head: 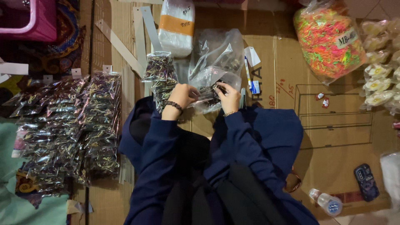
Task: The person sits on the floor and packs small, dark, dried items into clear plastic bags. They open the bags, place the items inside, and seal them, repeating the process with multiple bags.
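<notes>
Dark blue sleeves [166, 141] fill the foreground. At 12 o'clock, a small clear packet [208, 92] is pinched between left hand [180, 96] and right hand [228, 96], both closed on it, equally near; long axis unclear.

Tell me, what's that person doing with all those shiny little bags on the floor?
A person in a dark blue top sits over flattened cardboard. Both hands, the left hand and the right hand, hold a small clear bag with dark little things inside. A short stack of filled shiny packets lies just beside the left hand, and a much bigger pile of packets is spread out further left. A big bag of bright rubber bands sits off to the right.
</notes>
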